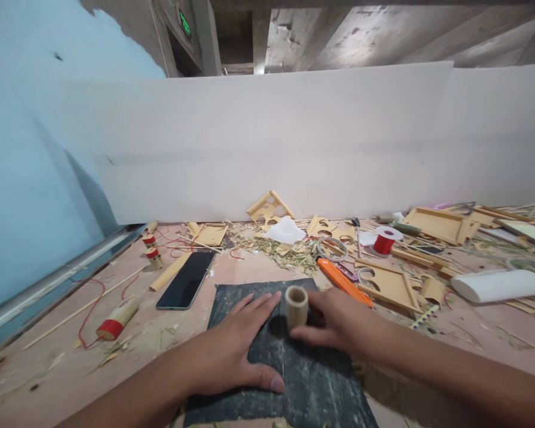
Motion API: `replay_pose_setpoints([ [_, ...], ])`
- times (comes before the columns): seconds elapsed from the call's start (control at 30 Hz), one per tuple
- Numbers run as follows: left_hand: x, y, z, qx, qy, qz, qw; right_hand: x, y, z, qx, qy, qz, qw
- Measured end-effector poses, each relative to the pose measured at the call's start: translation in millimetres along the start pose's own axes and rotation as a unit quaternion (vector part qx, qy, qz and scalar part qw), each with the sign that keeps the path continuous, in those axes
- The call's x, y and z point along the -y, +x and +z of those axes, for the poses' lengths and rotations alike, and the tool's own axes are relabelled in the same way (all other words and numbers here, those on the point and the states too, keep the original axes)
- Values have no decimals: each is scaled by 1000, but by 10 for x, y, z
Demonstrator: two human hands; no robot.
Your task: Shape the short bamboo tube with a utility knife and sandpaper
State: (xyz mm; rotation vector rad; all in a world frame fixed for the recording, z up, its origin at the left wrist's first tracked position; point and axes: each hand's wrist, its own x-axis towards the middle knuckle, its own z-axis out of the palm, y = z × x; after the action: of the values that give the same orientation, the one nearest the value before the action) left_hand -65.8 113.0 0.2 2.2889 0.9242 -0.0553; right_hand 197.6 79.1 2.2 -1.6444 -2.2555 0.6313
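Observation:
A dark, scuffed sheet [321, 392] lies on the table in front of me. My left hand [238, 345] rests flat on it, fingers stretched and thumb spread, holding nothing. My right hand [334, 324] grips a short hollow bamboo tube [296, 306] between thumb and fingers. The tube stands upright over the sheet, its open end facing up, just right of my left fingertips. Part of my right fingers is hidden behind the tube.
A phone [186, 280] and a red-banded bamboo piece [117, 319] lie left. Beyond the sheet are an orange cutter [342, 282], shavings [294, 257] and a red thread spool [384, 241]. A white roll [502, 286] and wooden frames [390, 285] lie right.

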Motion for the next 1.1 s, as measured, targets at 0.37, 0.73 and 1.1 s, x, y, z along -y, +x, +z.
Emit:
replay_pose_setpoints([
  [0.37, -37, -6, -21, 8, 6, -14, 1000, -37, 30, 11, -70, -47, 70, 994],
  [0.73, -62, -11, -33, 21, 9, -28, 999, -4, 1, 17, -68, -40, 75, 994],
  [1.1, -57, -9, -63, 33, 29, -12, 999, -234, 145, -133, -147, -58, 81, 984],
])
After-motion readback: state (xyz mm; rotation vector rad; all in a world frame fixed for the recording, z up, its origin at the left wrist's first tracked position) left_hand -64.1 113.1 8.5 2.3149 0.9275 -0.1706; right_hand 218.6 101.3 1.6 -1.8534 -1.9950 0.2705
